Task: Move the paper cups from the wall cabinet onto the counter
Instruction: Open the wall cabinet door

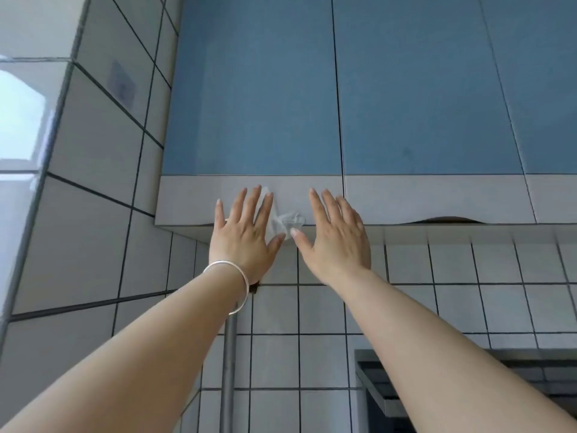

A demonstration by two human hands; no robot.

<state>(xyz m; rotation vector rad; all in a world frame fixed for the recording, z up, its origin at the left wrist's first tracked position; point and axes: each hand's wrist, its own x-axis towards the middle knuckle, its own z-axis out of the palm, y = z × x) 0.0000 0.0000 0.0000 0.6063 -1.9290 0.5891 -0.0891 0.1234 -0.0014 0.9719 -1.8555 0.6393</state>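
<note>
The wall cabinet (pixel 256 98) has blue doors with a pale grey band along the bottom, and every door is closed. No paper cups show. Both arms reach up toward the lower band of the leftmost door. My left hand (pixel 245 232), with a silver bangle on its wrist, has its fingers spread against that band. My right hand (pixel 335 235) is beside it, fingers apart, holding nothing. A crumpled clear plastic piece (pixel 285 221) sits at the door's lower edge between the two hands.
White tiled wall (pixel 437 307) runs below and left of the cabinet. A grey vertical pipe (pixel 228 370) descends under my left wrist. A dark metal rack or hood (pixel 384 389) stands at lower right. The neighbouring door has a curved finger recess (pixel 443 219).
</note>
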